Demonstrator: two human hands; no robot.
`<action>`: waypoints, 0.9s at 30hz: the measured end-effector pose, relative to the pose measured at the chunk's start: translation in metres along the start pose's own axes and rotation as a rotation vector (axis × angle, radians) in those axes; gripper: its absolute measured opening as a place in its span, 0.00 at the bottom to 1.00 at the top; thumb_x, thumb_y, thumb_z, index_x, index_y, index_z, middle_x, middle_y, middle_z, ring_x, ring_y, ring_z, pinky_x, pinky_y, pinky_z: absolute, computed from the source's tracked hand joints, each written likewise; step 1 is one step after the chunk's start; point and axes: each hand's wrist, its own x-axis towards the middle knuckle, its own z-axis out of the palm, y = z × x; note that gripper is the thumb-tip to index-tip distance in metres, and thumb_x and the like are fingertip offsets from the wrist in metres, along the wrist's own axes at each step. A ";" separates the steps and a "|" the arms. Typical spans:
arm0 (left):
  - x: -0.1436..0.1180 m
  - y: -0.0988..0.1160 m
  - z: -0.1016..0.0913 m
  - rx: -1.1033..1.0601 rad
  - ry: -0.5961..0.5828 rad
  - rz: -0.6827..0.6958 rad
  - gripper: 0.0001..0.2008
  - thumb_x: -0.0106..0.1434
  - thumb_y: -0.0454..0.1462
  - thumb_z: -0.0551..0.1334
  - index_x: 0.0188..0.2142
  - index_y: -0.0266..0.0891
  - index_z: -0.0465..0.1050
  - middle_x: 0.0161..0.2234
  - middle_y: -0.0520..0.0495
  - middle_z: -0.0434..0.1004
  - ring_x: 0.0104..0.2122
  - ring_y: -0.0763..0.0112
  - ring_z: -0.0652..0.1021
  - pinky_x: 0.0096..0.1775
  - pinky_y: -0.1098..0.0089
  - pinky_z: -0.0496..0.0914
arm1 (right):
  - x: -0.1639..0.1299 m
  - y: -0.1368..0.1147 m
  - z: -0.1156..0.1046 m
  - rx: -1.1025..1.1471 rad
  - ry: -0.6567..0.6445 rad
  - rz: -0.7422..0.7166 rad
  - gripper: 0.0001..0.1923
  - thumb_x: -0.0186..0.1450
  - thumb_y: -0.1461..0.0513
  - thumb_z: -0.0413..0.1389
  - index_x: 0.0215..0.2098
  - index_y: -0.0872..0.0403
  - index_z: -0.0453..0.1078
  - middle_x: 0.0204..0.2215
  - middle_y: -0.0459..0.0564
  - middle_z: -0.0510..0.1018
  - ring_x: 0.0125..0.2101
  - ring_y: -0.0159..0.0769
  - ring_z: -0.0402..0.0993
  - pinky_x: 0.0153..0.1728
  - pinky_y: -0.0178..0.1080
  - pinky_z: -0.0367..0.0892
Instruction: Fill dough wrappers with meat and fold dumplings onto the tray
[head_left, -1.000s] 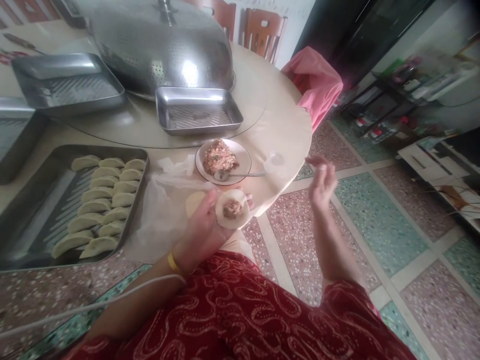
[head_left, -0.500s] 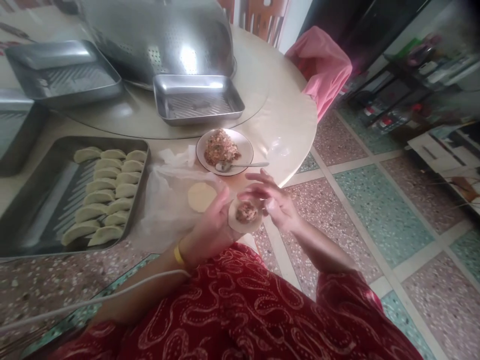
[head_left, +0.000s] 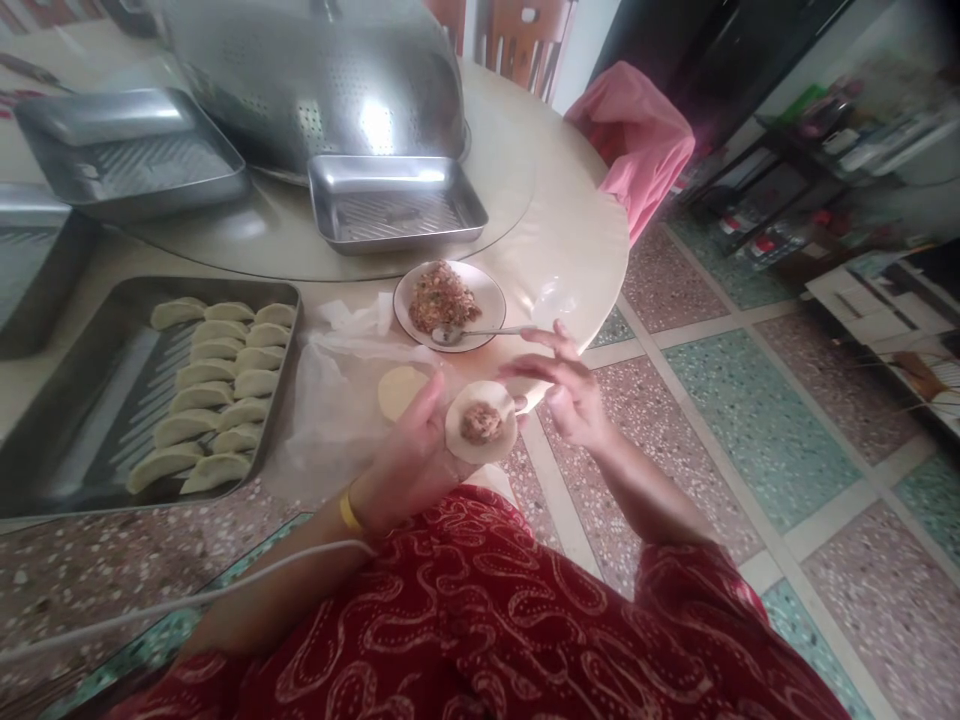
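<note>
1. The fingers of the right hand (head_left: 570,392) are spread loosely over the dough round's far right side, pinching nothing that I can see; whether one brushes its rim or the spoon handle behind cannot be told. Bring only clean, dry tips to the dough, since grease would weaken a seam.
2. The left hand (head_left: 411,448) is cupped, its fingers curved underneath and its thumb raised just beside the near-left rim. Let this palm bear the weight, firm but without squeezing, so the soft dough does not stretch.
3. The dough round (head_left: 496,453) lies flat and open on that left hand, with a small mound of filling (head_left: 481,424) near its middle. A bare border shows all around; guard it, and nudge any stray bits inward.
4. Just beyond sits the plate (head_left: 493,293) with its heap of meat mixture (head_left: 442,292), the spoon (head_left: 448,336) resting there and its handle pointing toward the right hand. Mind that handle when the fingers move.
5. On the plastic sheet (head_left: 319,405) lies another flat round (head_left: 399,388), near the left thumb; avoid dragging the wrist over it.
6. Farther left on the table (head_left: 581,245), folded dumplings (head_left: 204,394) line the large tray (head_left: 79,430). Their plump, curved shape is a fair guide to portion.
</note>
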 end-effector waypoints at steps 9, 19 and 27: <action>-0.002 0.008 0.004 0.030 -0.017 0.026 0.37 0.72 0.55 0.41 0.66 0.29 0.59 0.57 0.34 0.74 0.59 0.53 0.72 0.61 0.56 0.64 | 0.001 -0.002 -0.002 -0.020 0.044 -0.121 0.22 0.74 0.48 0.38 0.52 0.39 0.71 0.39 0.39 0.82 0.59 0.37 0.70 0.71 0.57 0.46; -0.007 0.011 0.005 0.054 0.032 -0.007 0.39 0.71 0.57 0.40 0.64 0.28 0.61 0.56 0.34 0.74 0.61 0.54 0.70 0.63 0.57 0.61 | -0.002 -0.001 -0.006 -0.007 0.058 -0.125 0.21 0.74 0.47 0.39 0.53 0.37 0.70 0.32 0.39 0.82 0.58 0.39 0.72 0.71 0.61 0.45; -0.006 0.014 0.002 0.073 0.026 0.021 0.41 0.71 0.58 0.37 0.64 0.28 0.61 0.55 0.32 0.76 0.62 0.52 0.69 0.62 0.54 0.64 | -0.009 -0.001 -0.004 -0.068 -0.003 -0.095 0.24 0.73 0.45 0.38 0.53 0.38 0.71 0.32 0.39 0.83 0.60 0.39 0.70 0.71 0.61 0.45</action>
